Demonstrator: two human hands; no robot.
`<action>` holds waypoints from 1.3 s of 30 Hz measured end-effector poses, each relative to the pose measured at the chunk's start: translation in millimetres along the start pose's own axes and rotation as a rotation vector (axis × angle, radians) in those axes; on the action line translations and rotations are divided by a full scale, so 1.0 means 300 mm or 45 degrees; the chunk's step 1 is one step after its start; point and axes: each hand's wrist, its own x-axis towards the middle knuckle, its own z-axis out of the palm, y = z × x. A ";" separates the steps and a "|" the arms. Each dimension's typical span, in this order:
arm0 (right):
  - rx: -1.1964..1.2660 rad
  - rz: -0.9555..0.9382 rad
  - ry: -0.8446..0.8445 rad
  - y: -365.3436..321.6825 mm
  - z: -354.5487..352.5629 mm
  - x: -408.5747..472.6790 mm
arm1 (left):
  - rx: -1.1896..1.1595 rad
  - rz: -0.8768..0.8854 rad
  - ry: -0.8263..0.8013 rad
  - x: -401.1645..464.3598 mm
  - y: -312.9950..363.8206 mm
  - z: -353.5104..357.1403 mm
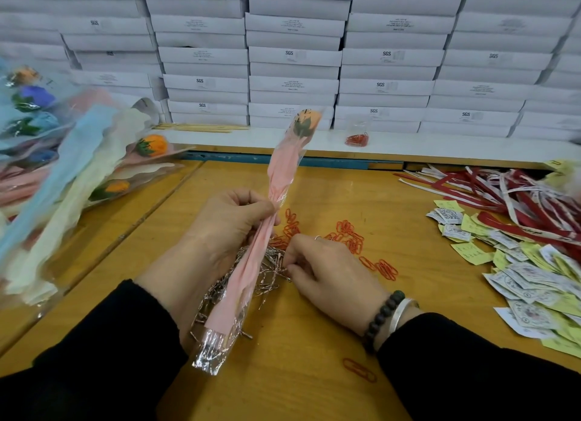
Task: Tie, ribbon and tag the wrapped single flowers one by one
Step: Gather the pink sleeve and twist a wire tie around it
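Left grip (229, 219) closed round the wrapped flower (279, 175); it's light, crinkly, top-floppy above my fist. Right grip (327, 269) pinching at silver ties (267, 273) just below.

Surface (314, 342): smooth varnished wood. Flower sleeve (242, 282): matt pink paper under glossy clear plastic film. Ties (267, 273): shiny silver metallic wire. Clips (349, 235): glossy red. Tags (528, 282): matt paper. Boxes (292, 56): matt white card.

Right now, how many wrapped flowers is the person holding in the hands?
1. The left hand grips one pink wrapped flower by its stem, standing upright. The right hand holds no flower; it picks at the silver ties.
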 end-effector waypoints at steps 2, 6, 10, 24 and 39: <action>0.076 0.030 0.065 0.004 -0.005 -0.002 | 0.002 -0.001 -0.001 0.000 0.001 -0.001; 0.117 0.004 0.263 -0.001 -0.016 -0.005 | -0.008 0.001 0.008 -0.002 0.002 -0.002; 0.084 0.002 0.397 0.010 -0.024 -0.005 | -0.009 0.004 0.006 -0.004 0.003 -0.004; 0.981 0.307 0.963 0.025 -0.109 0.005 | -0.184 -0.046 -0.073 -0.048 -0.003 0.068; 0.810 0.362 0.561 0.025 -0.066 0.000 | -0.047 0.115 -0.043 -0.102 -0.031 0.174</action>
